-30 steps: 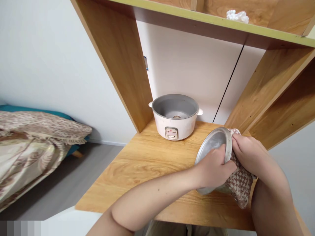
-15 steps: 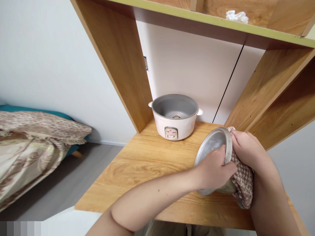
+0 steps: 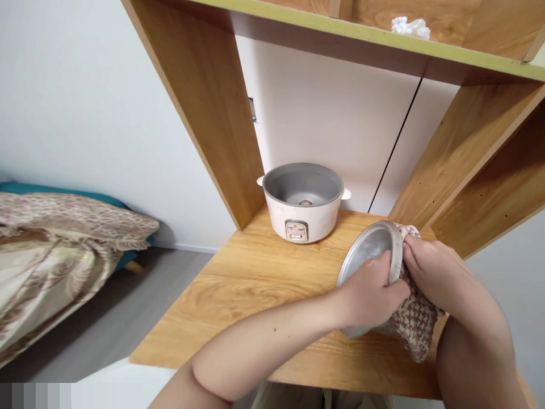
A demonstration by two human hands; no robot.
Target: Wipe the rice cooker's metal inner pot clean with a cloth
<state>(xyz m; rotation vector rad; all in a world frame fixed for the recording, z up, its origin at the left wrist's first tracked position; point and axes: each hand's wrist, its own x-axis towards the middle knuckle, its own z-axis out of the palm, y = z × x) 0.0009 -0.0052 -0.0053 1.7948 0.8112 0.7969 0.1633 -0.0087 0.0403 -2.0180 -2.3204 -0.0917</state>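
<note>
A dull metal inner pot (image 3: 369, 245) lies tilted on its side over the wooden table (image 3: 255, 278), its mouth turned to the left. My left hand (image 3: 371, 295) grips its rim, fingers curled over the edge. My right hand (image 3: 434, 272) presses a brown-and-white houndstooth cloth (image 3: 415, 321) against the pot's outer wall. Behind them, the white rice cooker body (image 3: 303, 201) stands open at the back of the table.
Wooden shelf sides rise left (image 3: 204, 102) and right (image 3: 468, 147) of the cooker, with a shelf board overhead holding crumpled white paper (image 3: 411, 27). A bed with a patterned blanket (image 3: 63, 244) lies at the far left, grey floor beside it.
My right hand with the cloth slid up along the pot's outer wall and came back down; the cloth's hanging end shifted. The left hand and the pot kept still.
</note>
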